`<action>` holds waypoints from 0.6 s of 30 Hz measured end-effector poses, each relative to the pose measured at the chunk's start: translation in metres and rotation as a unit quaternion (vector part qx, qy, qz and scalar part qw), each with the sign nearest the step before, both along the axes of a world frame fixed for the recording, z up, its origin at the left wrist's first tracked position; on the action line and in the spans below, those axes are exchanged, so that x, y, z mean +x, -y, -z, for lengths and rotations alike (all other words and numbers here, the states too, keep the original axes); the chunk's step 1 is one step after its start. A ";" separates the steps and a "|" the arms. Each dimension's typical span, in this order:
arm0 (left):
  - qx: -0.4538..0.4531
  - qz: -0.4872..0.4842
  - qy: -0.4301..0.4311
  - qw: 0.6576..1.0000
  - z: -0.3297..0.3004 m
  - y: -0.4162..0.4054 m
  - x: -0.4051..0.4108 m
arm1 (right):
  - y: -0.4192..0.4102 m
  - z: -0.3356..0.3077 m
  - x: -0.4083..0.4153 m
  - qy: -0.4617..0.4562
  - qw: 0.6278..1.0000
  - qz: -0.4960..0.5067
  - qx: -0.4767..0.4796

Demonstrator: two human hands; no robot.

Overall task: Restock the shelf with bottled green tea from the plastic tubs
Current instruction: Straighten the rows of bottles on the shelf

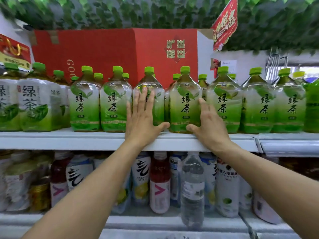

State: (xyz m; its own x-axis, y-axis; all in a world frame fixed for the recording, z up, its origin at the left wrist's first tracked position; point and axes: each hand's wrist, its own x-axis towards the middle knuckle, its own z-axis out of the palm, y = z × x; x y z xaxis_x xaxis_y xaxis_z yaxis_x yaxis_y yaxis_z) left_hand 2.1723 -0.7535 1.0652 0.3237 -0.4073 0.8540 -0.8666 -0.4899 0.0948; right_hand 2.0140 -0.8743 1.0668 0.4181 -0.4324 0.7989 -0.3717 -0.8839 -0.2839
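A row of large green tea bottles with green caps fills the white upper shelf [86, 140]. My left hand [143, 121] lies flat, fingers spread, against the front of one bottle [159, 94] in the middle of the row. My right hand [208, 121] rests on the right side of the neighbouring bottle [184, 104], thumb at its base. Neither hand wraps around a bottle. More tea bottles stand behind the front row. No plastic tub is in view.
A big red carton [117, 52] stands behind the bottles. A red sale sign [224, 23] hangs at upper right. The lower shelf [155, 219] holds mixed drinks and a clear water bottle [192, 187]. Artificial leaves run along the top.
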 end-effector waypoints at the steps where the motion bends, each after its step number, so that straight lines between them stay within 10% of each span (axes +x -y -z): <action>1: 0.002 0.000 -0.001 1.000 0.000 0.000 -0.001 | 0.001 0.000 0.002 0.001 1.000 -0.006 -0.002; 18: -0.011 -0.024 -0.028 0.999 -0.001 0.004 -0.015 | 0.018 -0.002 -0.042 0.008 0.991 -0.131 0.017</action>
